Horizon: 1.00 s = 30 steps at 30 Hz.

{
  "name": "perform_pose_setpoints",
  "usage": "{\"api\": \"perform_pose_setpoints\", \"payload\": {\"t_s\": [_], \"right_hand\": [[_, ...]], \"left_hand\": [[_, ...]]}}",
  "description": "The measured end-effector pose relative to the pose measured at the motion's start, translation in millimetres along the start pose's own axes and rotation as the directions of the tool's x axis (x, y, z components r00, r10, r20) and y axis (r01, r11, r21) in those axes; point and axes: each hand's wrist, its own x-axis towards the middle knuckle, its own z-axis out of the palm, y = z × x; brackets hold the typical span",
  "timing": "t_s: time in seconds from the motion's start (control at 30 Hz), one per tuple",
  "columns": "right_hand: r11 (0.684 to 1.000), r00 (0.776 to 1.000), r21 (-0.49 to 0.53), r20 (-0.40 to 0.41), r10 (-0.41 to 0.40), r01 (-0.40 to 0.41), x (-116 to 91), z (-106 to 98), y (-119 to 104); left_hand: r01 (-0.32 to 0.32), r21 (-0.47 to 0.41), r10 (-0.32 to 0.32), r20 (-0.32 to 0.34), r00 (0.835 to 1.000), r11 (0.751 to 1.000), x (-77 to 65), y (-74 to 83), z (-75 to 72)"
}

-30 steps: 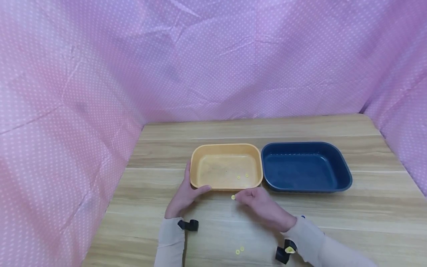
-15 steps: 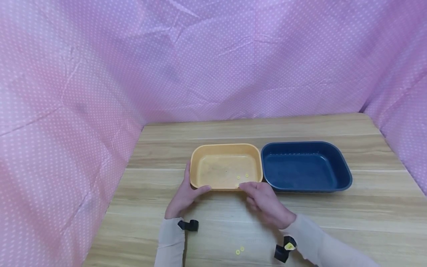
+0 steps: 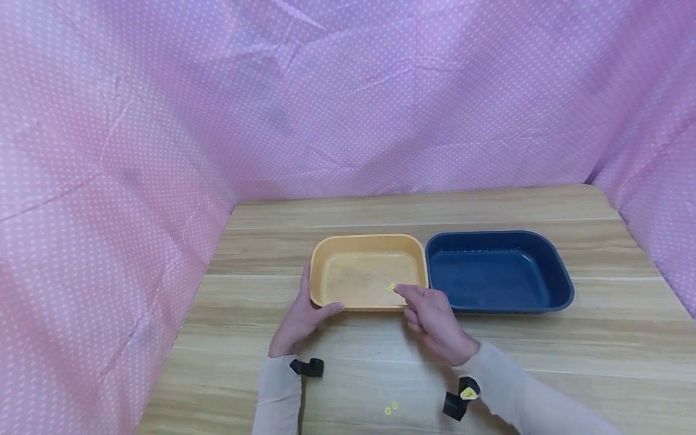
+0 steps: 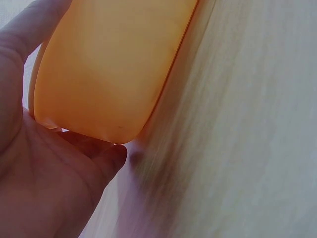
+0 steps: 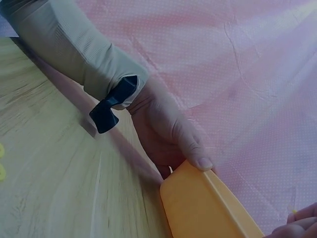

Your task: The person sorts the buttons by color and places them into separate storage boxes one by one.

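My left hand holds the yellow-orange plastic bin at its near left corner, thumb on the front rim and fingers along the left side. In the left wrist view the bin's wall sits between thumb and fingers. Over the bin's right part, my right hand pinches a small yellow ring at its fingertips. Close to it, a similar ring lies on the bin floor. A yellow speck of the held ring shows in the right wrist view.
A dark blue bin stands right beside the yellow-orange one. Two more yellow rings lie near the front of the wooden table, one ring beside the other. Pink dotted cloth hangs behind and at both sides.
My right hand has carried the yellow ring from in front of the bin up over its front rim to above its floor, now covering another ring there. The left hand stays put.
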Motion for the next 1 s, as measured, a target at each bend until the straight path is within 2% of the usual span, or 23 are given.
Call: {"api": "perform_pose_setpoints", "payload": {"t_s": [0.37,0.7,0.83,0.93,1.0], "right_hand": [[0.998,0.999,0.056,-0.035,-0.013,0.015,3.5,-0.7,-1.2],[0.998,0.999,0.068,-0.036,-0.014,0.017,3.3,-2.1,-3.0],[0.997,1.0,0.074,-0.023,-0.012,0.014,3.0,-2.2,-3.4],[0.998,1.0,0.061,-0.014,-0.009,0.01,2.5,-1.9,-2.8],[1.0,1.0,0.016,-0.01,-0.009,0.009,1.5,-1.1,-1.9]], "left_hand": [[0.026,0.016,-0.026,-0.026,0.999,1.0,0.0,-2.6,1.4],[-0.028,-0.025,0.027,-0.005,1.0,0.999,1.8,-3.3,0.7],[-0.025,-0.013,0.025,-0.011,1.0,1.0,1.8,-4.9,0.2],[-0.016,-0.011,0.016,-0.012,1.0,1.0,1.3,-5.5,-0.1],[-0.013,-0.02,0.013,-0.008,1.0,1.0,0.9,-4.7,0.2]]}}
